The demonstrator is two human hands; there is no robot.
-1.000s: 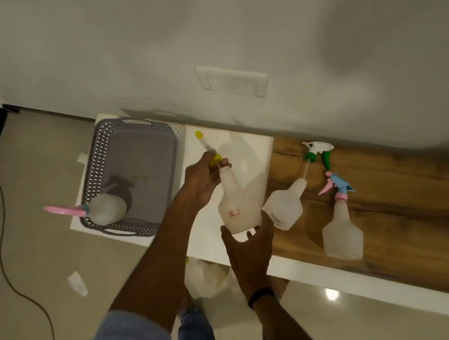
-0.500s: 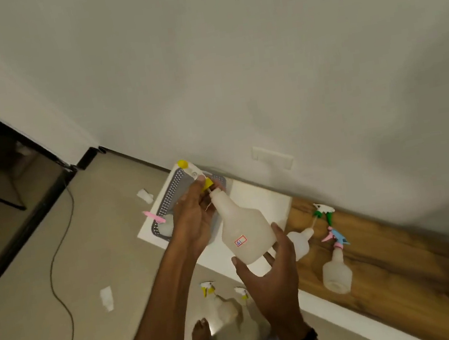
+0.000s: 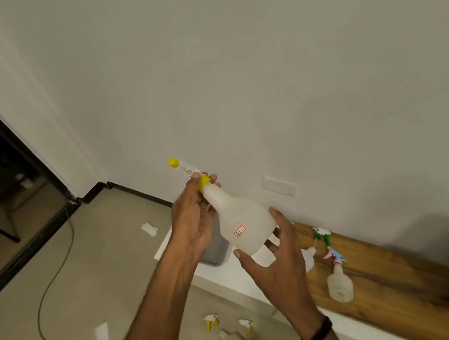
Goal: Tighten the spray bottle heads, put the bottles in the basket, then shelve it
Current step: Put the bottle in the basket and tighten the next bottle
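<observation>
You are in the tightening step: the spray bottle (image 3: 242,222) is held up in the air in front of the wall, tilted with its neck up and to the left, above the near end of the tabletop (image 3: 227,271). Your left hand (image 3: 196,220) grips the neck, with its fingertips (image 3: 196,175) pinched on the yellow collar (image 3: 205,180) under the spray head (image 3: 187,171). Your right hand (image 3: 277,261) cups the base, thumb on one side and fingers spread round the other, a loose hold rather than a clamp. I cannot tell whether the collar is seated fully. The next move, as I judge it, calls for a firmer right-hand hold on the body, so the bottle does not spin while the left hand turns the collar until it stops. After that the bottle goes down into the grey basket (image 3: 215,254), which shows only partly behind your left wrist. Much of the task remains: a green-headed bottle (image 3: 309,259) and a pink-and-blue-headed bottle (image 3: 340,286) lie on the wooden part of the tabletop, and two more bottles (image 3: 222,336) stand on the floor near your feet.
</observation>
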